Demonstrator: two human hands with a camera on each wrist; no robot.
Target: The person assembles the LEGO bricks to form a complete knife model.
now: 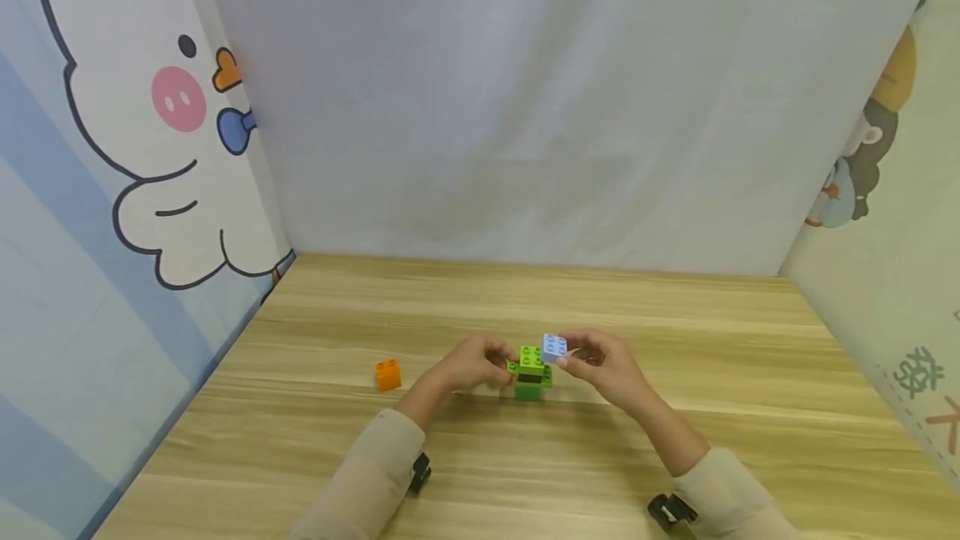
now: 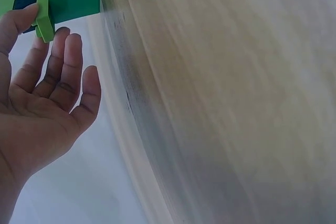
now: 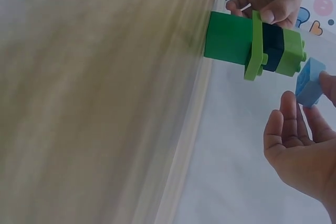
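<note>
Near the middle of the table stands a stack of toy building bricks (image 1: 528, 392): a dark green block at the bottom, a wider light green plate, a dark brick, and a light green studded brick on top. My left hand (image 1: 476, 362) pinches one end of the light green plate (image 2: 44, 9) between thumb and fingers. With its thumb and fingertips, my right hand (image 1: 609, 369) holds a light blue brick (image 1: 554, 347) just right of the stack's top. In the right wrist view a small gap separates the light blue brick (image 3: 310, 81) from the top studs.
An orange brick (image 1: 387, 375) lies on the wooden table (image 1: 645, 315), left of the left hand. A pale curtain (image 1: 495, 107) hangs behind the table, with printed cloth panels at both sides. Black wrist devices (image 1: 420, 473) show beside both sleeves.
</note>
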